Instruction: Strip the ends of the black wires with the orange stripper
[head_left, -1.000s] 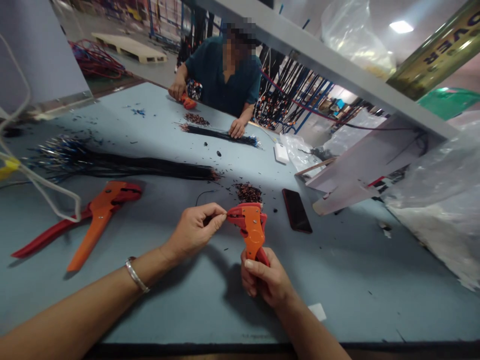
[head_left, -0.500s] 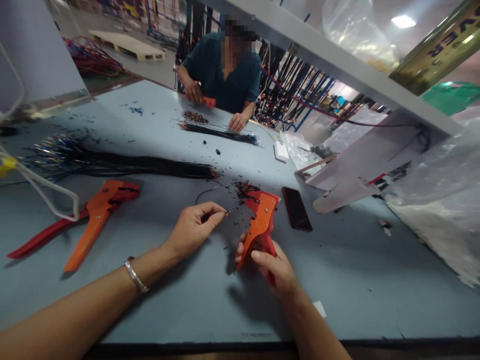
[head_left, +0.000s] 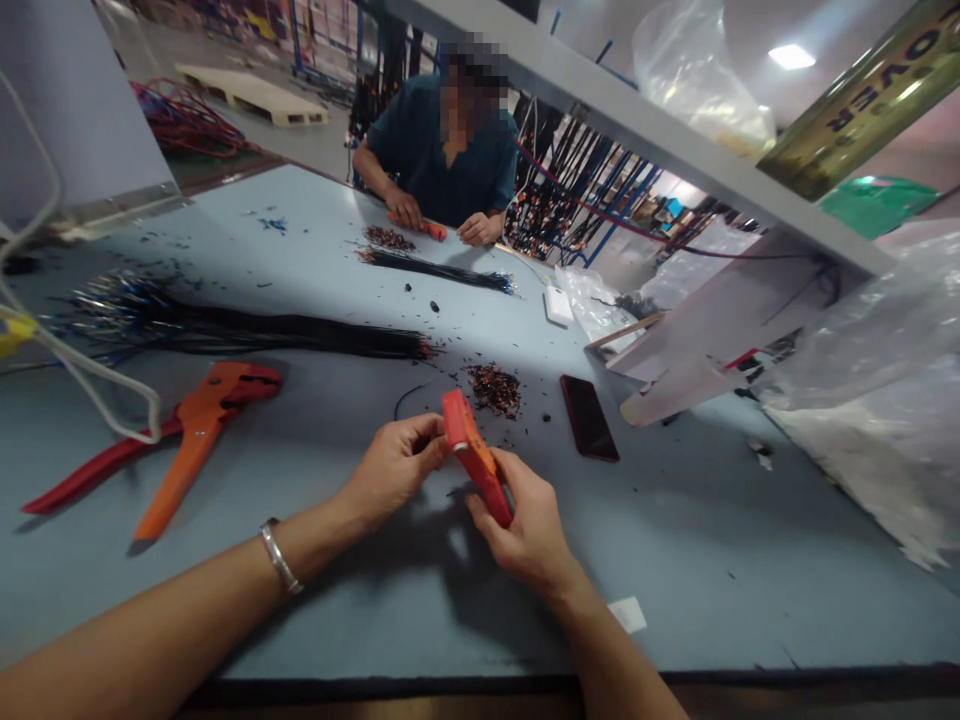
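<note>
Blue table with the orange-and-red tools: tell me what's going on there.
A person's right hand holds an orange-and-red tool above the blue table. The left hand is at the tool's head and seems to pinch a thin black wire, fingertips partly hidden. A similar tool lies at left, near a bundle of black wires. Across the table, a co-worker's hand is on another orange tool.

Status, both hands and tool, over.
Right hand: gripping red-orange tool. Left hand: pinched beside tool's head, contents unclear. Second tool lies apart, leftward, out of the way.
</note>
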